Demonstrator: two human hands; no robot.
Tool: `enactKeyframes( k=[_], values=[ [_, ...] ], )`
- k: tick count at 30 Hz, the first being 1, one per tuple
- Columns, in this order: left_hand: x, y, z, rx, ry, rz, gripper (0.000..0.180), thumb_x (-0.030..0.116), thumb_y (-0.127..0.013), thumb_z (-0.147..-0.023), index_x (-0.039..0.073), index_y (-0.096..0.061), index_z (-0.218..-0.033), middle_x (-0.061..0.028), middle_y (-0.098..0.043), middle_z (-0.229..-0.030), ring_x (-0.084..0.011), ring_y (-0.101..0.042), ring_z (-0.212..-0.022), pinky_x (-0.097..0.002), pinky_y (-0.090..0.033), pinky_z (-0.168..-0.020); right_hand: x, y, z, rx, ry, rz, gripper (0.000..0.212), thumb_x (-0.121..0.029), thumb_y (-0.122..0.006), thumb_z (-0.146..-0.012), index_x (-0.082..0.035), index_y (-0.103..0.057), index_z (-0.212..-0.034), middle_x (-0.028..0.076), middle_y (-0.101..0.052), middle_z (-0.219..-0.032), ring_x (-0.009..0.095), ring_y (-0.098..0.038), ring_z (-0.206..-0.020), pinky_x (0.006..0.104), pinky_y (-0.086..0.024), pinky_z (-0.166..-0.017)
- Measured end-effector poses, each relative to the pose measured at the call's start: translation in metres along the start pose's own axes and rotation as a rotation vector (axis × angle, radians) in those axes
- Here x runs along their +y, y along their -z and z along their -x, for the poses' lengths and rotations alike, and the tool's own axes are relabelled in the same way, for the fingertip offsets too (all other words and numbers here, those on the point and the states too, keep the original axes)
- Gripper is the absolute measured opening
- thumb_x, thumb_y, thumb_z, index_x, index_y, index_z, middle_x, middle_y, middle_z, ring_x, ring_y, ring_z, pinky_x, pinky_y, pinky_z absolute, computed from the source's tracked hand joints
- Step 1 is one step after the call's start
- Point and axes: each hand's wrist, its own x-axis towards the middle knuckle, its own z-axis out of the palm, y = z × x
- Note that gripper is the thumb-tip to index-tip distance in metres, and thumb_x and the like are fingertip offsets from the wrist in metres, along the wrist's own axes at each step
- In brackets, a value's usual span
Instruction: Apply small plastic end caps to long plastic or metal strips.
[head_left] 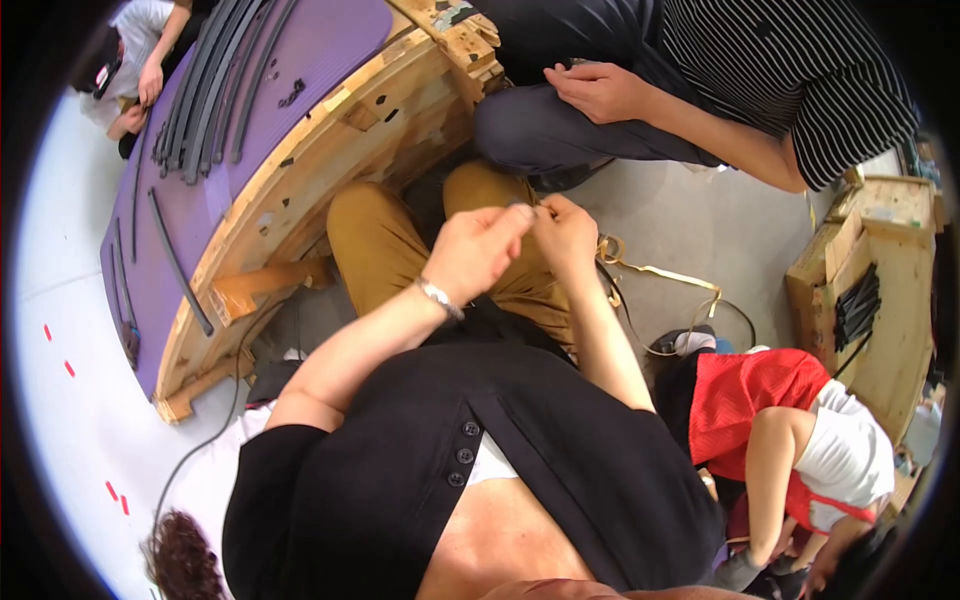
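Observation:
My left hand (475, 250), with a pale bracelet (438, 298) on its wrist, is closed in a pinch above my brown-trousered knees. My right hand (567, 238) is beside it, its fingers also pinched together. The fingertips of both hands almost meet. A small dark bit shows at the left fingertips, too small to name, and whatever the right fingers hold is hidden. Nearest to the hands is the wooden edge (330, 130) of a curved table, on their left.
Dark strips (215, 90) and small black pieces (291, 94) lie on the table's purple mat (340, 35). Across from me sits a person in a striped shirt (780, 70). At right are a person in a red vest (750, 395) and a wooden crate (895, 240) holding black strips. A yellowish band (660, 270) trails over the floor.

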Motion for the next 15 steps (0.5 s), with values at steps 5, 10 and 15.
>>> enactKeyframes(
  k=[5,10,15],
  values=[
    [0.026,-0.006,0.028,-0.019,-0.323,-0.194,0.033,0.031,-0.052,-0.086,0.006,-0.051,-0.065,0.0039,-0.045,-0.051,-0.002,-0.037,-0.04,-0.0165,-0.029,-0.037,0.001,0.017,0.003,-0.156,-0.092,-0.3,0.017,-0.016,-0.054,-0.081,0.0,-0.057,-0.074,0.007,-0.056,-0.06,0.013,-0.05,-0.054,0.0288,-0.039,-0.051],
    [0.053,0.001,0.034,-0.257,-0.191,-0.148,0.03,0.031,-0.054,-0.086,0.007,-0.053,-0.068,0.0043,-0.045,-0.053,-0.0017,-0.039,-0.043,-0.0163,-0.03,-0.039,-0.03,0.056,-0.004,-0.448,-0.035,-0.982,0.021,-0.008,-0.057,-0.082,-0.004,-0.051,-0.102,0.001,-0.055,-0.08,0.005,-0.048,-0.068,0.0184,-0.038,-0.059],
    [0.05,0.005,0.039,-0.307,-0.141,-0.139,0.035,0.036,-0.057,-0.085,0.005,-0.055,-0.067,0.0048,-0.043,-0.051,-0.0017,-0.036,-0.043,-0.0185,-0.028,-0.039,-0.062,0.079,0.007,-0.62,0.497,-1.152,0.045,-0.005,-0.066,-0.074,-0.005,-0.044,-0.113,0.013,-0.051,-0.115,0.011,-0.05,-0.088,0.023,-0.04,-0.071]
  ],
)
